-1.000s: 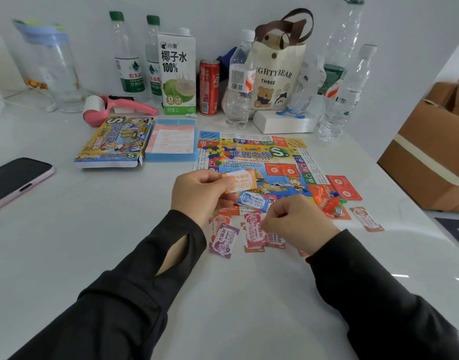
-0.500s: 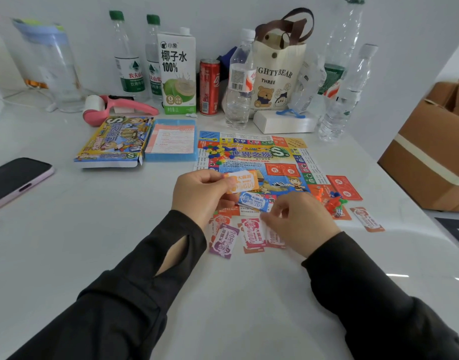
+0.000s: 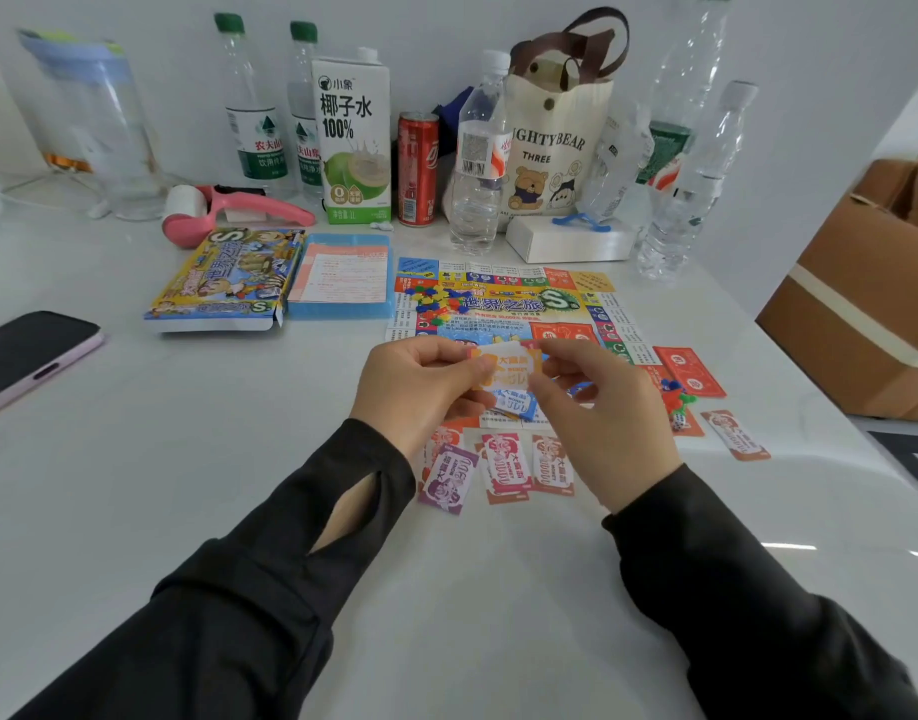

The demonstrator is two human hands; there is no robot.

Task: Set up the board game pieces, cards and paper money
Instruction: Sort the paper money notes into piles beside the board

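Orange note (image 3: pixel 503 368) pinched by left hand (image 3: pixel 415 387) and right hand (image 3: pixel 597 413); blue note (image 3: pixel 516 403) beneath half hidden.

The right hand (image 3: pixel 597 407) has brought the blue note (image 3: pixel 516 403) beneath the orange note (image 3: pixel 503 368).

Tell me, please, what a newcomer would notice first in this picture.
First, the two hands in the centre: the left hand and the right hand pinch a small orange paper banknote over the colourful paper game board. Next, the purple and pink paper banknotes lie flat on the white table near the wrists, and a tall white coconut-water carton stands at the back.
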